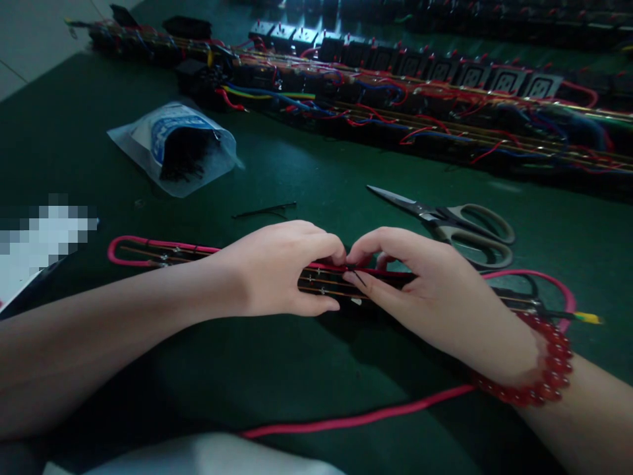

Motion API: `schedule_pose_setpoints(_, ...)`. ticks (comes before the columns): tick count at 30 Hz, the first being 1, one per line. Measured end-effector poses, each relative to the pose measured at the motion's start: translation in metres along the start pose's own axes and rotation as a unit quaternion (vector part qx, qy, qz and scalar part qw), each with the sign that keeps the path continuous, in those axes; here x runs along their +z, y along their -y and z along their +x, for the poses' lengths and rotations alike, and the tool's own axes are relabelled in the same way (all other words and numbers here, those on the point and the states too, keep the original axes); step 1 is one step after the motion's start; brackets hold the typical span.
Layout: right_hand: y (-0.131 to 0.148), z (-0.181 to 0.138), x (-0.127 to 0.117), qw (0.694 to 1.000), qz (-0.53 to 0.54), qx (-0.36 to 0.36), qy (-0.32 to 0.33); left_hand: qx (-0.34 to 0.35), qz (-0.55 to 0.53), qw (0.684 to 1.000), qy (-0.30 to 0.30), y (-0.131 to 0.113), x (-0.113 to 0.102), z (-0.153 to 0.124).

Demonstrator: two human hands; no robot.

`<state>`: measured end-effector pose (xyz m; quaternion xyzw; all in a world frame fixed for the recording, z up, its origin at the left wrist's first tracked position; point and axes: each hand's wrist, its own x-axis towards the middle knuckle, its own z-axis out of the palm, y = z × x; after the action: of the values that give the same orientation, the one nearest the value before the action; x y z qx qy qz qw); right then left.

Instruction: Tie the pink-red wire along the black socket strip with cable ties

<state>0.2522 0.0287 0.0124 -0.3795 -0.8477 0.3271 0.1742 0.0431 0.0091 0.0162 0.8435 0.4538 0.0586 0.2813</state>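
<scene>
A long black socket strip [324,284] with brass rails and a pink wire [148,240] looped round its ends lies across the green table in front of me. My left hand [277,267] is curled over the strip's middle, fingers closed on it. My right hand [425,287], a red bead bracelet [539,376] at its wrist, meets it from the right. Its thumb and fingers pinch a thin black cable tie [357,276] at the pink wire. The fingertips of both hands touch.
Grey-handled scissors [455,224] lie shut just behind my right hand. A plastic bag of black cable ties [178,148] sits at the back left, a loose tie [264,211] nearer. Rows of wired socket strips [420,99] fill the far side. Pink wire [356,415] trails toward me.
</scene>
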Motion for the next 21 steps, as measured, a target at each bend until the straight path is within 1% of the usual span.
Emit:
schedule_pose_setpoints(5,-0.0010,-0.0008,-0.0007,0.999,0.006,-0.030,-0.012,0.000,0.003,1.000,0.004,-0.0002,-0.0001,0.0005)
schedule_pose_setpoints(12,0.0002,-0.0024,-0.0005,0.999,-0.008,-0.027,-0.017,-0.009,0.006,1.000,0.010,0.0013,0.0000,0.0007)
schedule_pose_setpoints(21,0.0006,-0.0020,0.0011,0.999,-0.020,-0.027,-0.018,-0.003,0.008,1.000,0.006,0.0012,0.0003,0.0012)
